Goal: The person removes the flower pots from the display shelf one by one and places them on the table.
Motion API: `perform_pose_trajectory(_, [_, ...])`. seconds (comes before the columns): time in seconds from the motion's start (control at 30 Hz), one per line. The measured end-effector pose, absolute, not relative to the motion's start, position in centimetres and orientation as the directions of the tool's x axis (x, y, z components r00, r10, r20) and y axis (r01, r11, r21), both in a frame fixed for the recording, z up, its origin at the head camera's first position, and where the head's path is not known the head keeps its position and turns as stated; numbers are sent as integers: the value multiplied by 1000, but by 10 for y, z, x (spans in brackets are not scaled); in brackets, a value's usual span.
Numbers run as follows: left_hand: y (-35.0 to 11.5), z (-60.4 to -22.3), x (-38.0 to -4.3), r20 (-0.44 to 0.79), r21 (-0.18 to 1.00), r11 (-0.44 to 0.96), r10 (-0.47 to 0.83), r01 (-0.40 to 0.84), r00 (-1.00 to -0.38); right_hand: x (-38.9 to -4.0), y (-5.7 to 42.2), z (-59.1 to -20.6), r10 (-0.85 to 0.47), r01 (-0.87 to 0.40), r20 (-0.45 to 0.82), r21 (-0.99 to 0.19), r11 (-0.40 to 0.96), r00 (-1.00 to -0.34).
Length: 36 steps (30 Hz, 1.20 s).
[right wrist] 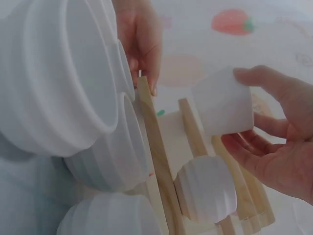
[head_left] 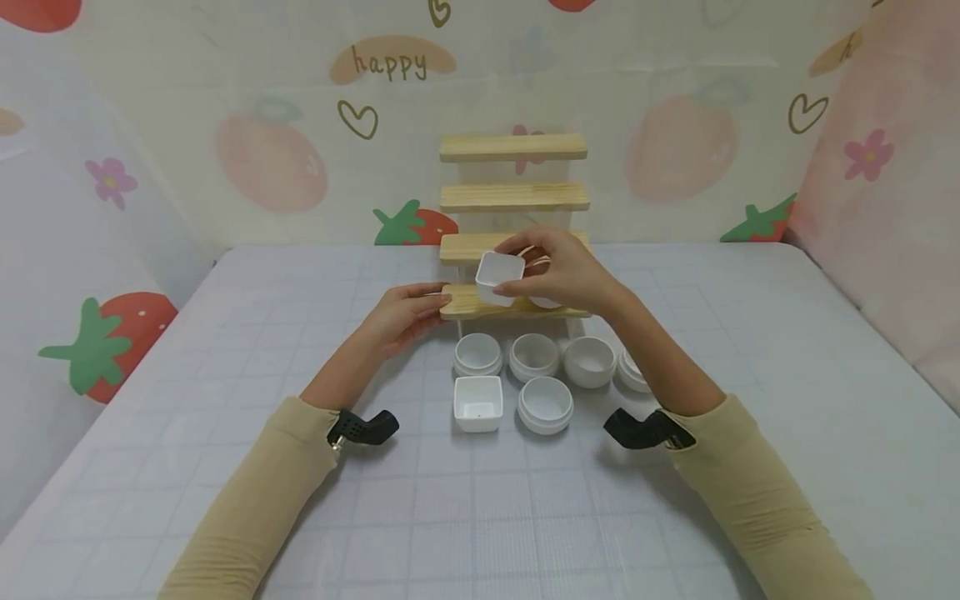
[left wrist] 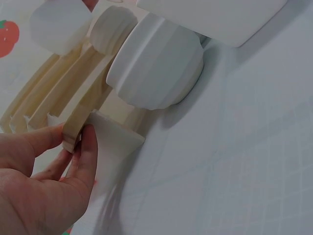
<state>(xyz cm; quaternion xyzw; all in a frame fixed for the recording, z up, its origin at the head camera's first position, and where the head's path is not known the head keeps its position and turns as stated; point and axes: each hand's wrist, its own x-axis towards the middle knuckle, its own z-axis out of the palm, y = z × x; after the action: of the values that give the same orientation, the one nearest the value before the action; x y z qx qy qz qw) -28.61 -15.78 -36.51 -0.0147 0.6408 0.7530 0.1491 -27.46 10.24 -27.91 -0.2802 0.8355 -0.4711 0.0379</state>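
My right hand (head_left: 566, 268) pinches a small white square pot (head_left: 499, 273) between thumb and fingers, over the lowest board of a tiered wooden shelf (head_left: 517, 197). In the right wrist view the square pot (right wrist: 222, 103) is tilted. My left hand (head_left: 408, 317) grips the left end of that lowest board, and the left wrist view shows thumb and fingers on either side of the board end (left wrist: 73, 128). A ribbed round white pot (right wrist: 206, 188) sits on the shelf, partly hidden behind my right hand in the head view.
In front of the shelf stand several round white pots (head_left: 534, 357), one of them (head_left: 633, 371) partly covered by my right forearm. Nearer me are a square white pot (head_left: 478, 403) and another round pot (head_left: 545, 406). A patterned cloth backdrop (head_left: 300, 50) hangs behind the table (head_left: 337, 517).
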Motion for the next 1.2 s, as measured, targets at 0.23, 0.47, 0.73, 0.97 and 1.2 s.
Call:
perform_pose_trajectory(0.23, [-158,-367,-287,-218,957,-149,198,-249,-956,-273,110,-282,-500,-416,177,-806,421,-848])
perform_pose_trajectory(0.47, [-157,-365,-285,-214,958,-146,200,-245,-956,-269,116,-283,-503,-404,167,-817,411,-848])
perform_pose_trajectory(0.73, [-157,-365,-285,-214,958,-148,201,-246,-956,-264,123,-284,-524,-419,183,-826,377,-832])
perform_pose_trajectory(0.97, [-157,-364,-285,-224,957,-140,200,-254,-954,-256,129,-283,-534,-410,160,-823,392,-830])
perform_pose_trajectory(1.2, [-157,-365,-286,-223,959,-132,193,-250,-956,-252,135,-284,-547,-426,167,-817,390,-820])
